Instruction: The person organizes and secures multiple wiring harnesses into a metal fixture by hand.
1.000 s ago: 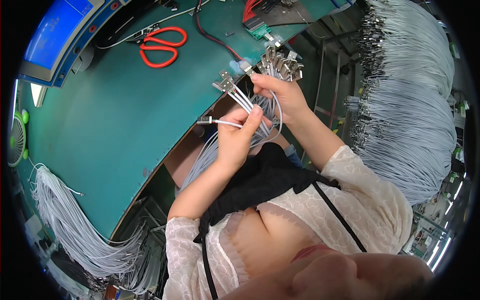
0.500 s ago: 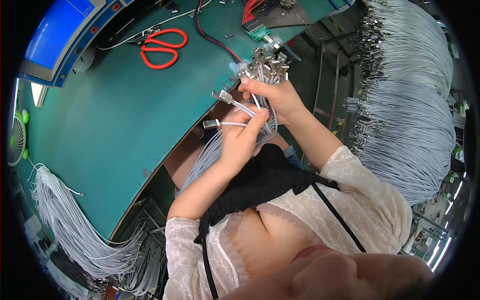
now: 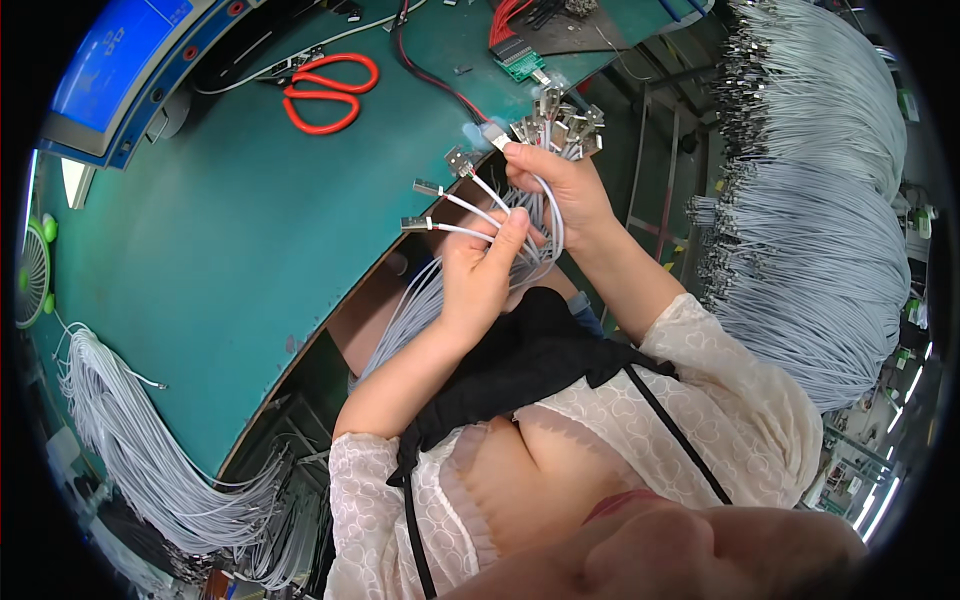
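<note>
My left hand [image 3: 478, 270] pinches several grey-white cables [image 3: 470, 205] between thumb and fingers. Their silver USB-type plugs [image 3: 428, 187] fan out to the left, over the table edge. My right hand [image 3: 568, 192] is closed round a bunch of the same cables, whose metal plugs [image 3: 560, 125] stick out above the fingers. Between its thumb and forefinger, one cable's end meets a pale connector [image 3: 495, 135] at the end of a red-and-black lead [image 3: 440, 85]. Whether the two are fully joined I cannot tell. The cables' grey lengths [image 3: 408, 310] hang down across my lap.
Red-handled scissors [image 3: 325, 95] lie on the green table [image 3: 230, 240]. A blue-framed screen [image 3: 110, 70] stands at the far left, above a small green fan [image 3: 35, 270]. A green circuit board [image 3: 522, 65] sits at the back. Large cable bundles hang at right [image 3: 810, 220] and lower left [image 3: 150, 450].
A third plug now fans out from my left hand. My right hand's bunch has shifted slightly right, and its pinched cable end is at the lead's connector. Pale marks have appeared on the screen.
</note>
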`<state>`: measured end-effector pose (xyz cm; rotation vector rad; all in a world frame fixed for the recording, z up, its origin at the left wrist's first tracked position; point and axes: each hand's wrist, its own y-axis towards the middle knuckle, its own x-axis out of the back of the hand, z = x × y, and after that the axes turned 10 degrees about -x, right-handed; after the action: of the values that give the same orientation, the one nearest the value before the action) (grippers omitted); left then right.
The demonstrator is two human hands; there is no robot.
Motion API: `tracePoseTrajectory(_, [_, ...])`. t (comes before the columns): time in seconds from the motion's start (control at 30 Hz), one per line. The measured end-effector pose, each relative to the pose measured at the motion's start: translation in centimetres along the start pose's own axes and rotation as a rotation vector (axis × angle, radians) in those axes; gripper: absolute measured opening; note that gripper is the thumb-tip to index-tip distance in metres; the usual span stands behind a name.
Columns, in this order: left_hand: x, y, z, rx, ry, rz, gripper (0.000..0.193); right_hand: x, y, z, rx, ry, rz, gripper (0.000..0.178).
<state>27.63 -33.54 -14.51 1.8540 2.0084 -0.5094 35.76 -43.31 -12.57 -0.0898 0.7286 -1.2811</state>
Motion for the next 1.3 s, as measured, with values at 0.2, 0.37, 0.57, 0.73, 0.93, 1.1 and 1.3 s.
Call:
tracePoseTrajectory(0.2, [0.7, 0.6, 1.1, -0.089, 0.103, 0.098, 0.028, -0.6, -0.5, 0.3, -0.112, -0.158, 0.081, 0.009])
tracePoseTrajectory(0.37, [0.8, 0.3, 0.4, -0.063, 0.331, 0.13, 0.03, -0.1, -1.7, 0.0, -0.115, -0.145, 0.031, 0.012])
tracePoseTrajectory(0.57, [0.7, 0.1, 0.0, -0.077, 0.223, 0.102, 0.034, 0.2, -1.0, 0.2, 0.033, -0.202, -0.045, 0.008])
tracePoseTrajectory(0.73, [0.7, 0.7, -0.6, -0.007, 0.237, 0.161, 0.031, -0.7, -0.7, 0.0, 0.051, -0.079, -0.07, 0.007])
tracePoseTrajectory(0.93, [0.9, 1.2, 0.0, 0.18, 0.093, 0.139, 0.028, -1.1, -0.6, 0.0, -0.065, -0.247, 0.045, 0.01])
tracePoseTrajectory(1.1, [0.3, 0.6, 0.4, 0.109, 0.06, 0.065, 0.03, -0.8, -1.9, 0.4, -0.119, -0.204, -0.02, 0.01])
tracePoseTrajectory(1.3, [-0.6, -0.1, 0.3, -0.041, -0.06, -0.088, 0.03, 0.6, -0.6, 0.3, -0.101, -0.089, 0.004, 0.012])
